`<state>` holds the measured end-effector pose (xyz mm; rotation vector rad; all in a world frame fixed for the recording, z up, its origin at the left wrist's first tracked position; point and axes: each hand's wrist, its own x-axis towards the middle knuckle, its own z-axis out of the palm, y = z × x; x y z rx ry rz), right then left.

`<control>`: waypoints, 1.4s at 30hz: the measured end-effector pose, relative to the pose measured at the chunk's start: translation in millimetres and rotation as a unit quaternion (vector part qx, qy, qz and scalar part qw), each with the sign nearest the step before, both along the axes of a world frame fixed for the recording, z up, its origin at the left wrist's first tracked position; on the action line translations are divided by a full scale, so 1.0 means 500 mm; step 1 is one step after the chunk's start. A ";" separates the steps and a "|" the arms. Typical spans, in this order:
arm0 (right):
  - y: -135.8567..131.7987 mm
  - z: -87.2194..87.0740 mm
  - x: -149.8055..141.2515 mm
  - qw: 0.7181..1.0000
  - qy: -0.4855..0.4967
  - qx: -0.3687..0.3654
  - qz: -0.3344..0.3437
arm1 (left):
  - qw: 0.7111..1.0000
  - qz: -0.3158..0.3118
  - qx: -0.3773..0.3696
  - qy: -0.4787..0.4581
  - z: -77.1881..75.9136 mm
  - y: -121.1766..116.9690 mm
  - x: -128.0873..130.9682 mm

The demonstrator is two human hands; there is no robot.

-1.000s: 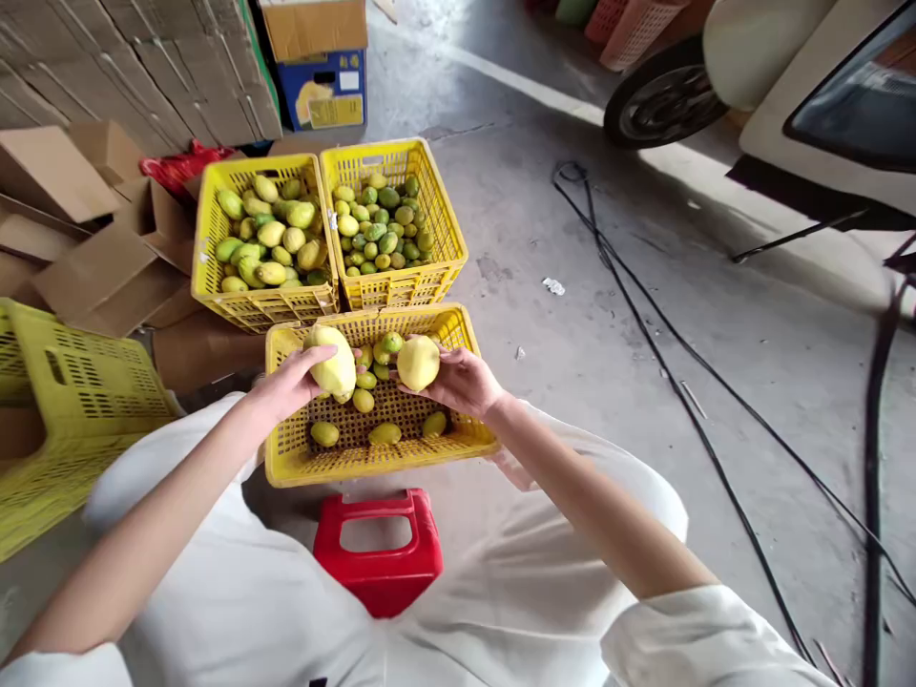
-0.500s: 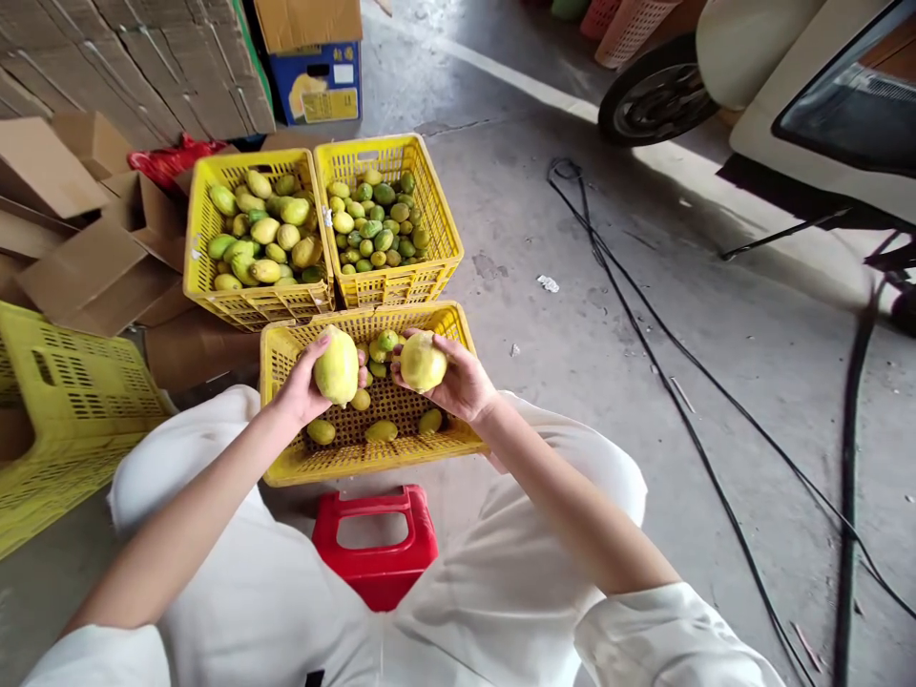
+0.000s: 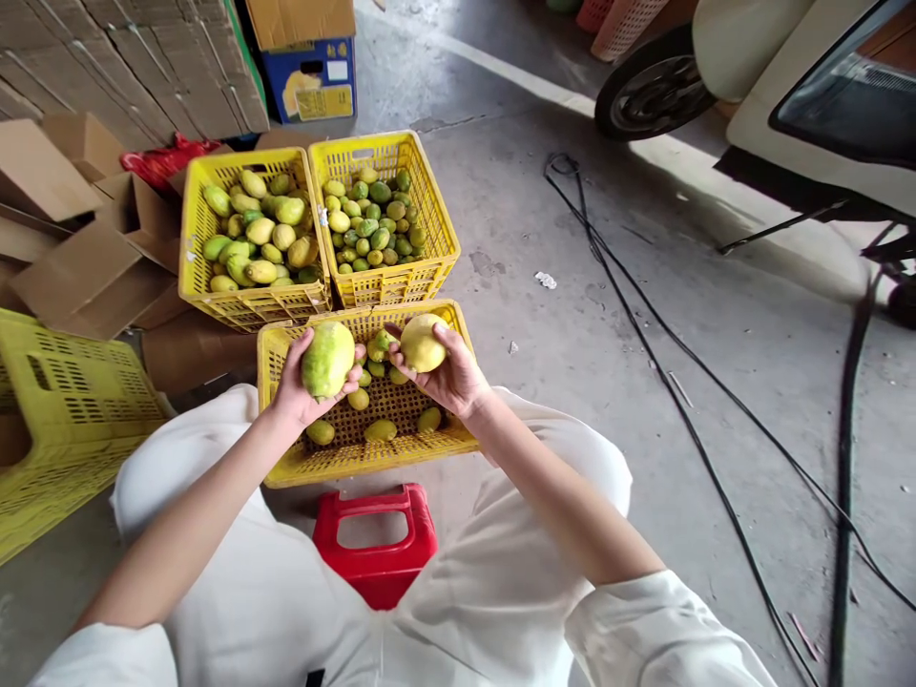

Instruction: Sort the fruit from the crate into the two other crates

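My left hand (image 3: 299, 389) is closed around a large yellow-green lemon (image 3: 327, 361), its greener side facing up. In my right hand (image 3: 458, 377) sits a rounder, yellower lemon (image 3: 424, 343), gripped between thumb and fingers. Both hands are over the near yellow crate (image 3: 301, 469), which has several smaller lemons (image 3: 380, 431) scattered on its floor; my hands and the two fruits hide part of them. Behind it stand a left yellow crate (image 3: 247, 307) of larger yellow-green lemons and a right yellow crate (image 3: 405, 286) of smaller, greener ones.
A red plastic stool (image 3: 376, 563) is between my knees. To the left are a yellow-green crate (image 3: 86, 410) and loose cardboard boxes (image 3: 78, 272). Black cables (image 3: 662, 382) run across the concrete floor on the right, near a parked vehicle (image 3: 808, 124).
The lemon in my left hand has turned, now showing a greener side. The right-hand lemon has also been turned and lifted slightly. Both hands keep their hold.
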<state>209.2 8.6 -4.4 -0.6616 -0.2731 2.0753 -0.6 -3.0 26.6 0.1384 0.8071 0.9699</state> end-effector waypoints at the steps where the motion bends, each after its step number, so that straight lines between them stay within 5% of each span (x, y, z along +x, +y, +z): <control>1: 0.003 0.005 0.003 1.000 0.004 -0.001 -0.003 | 1.000 0.021 0.004 0.000 0.003 0.001 0.000; 9: 0.009 0.034 0.023 0.998 -0.008 0.060 0.000 | 0.993 0.112 0.020 0.021 0.007 0.005 -0.020; 16: 0.007 0.007 0.014 0.999 0.013 0.025 -0.037 | 0.997 0.058 0.015 0.042 0.003 0.000 -0.011; 26: 0.021 0.057 0.042 0.996 -0.011 0.075 -0.037 | 0.995 0.093 0.019 0.007 0.016 0.002 -0.026; 36: 0.021 0.024 0.038 0.999 -0.025 -0.011 -0.043 | 0.998 0.054 0.017 0.007 0.021 0.003 -0.018; 42: 0.024 0.046 0.048 0.998 -0.020 0.052 -0.020 | 0.995 0.095 -0.008 0.005 0.017 0.005 -0.026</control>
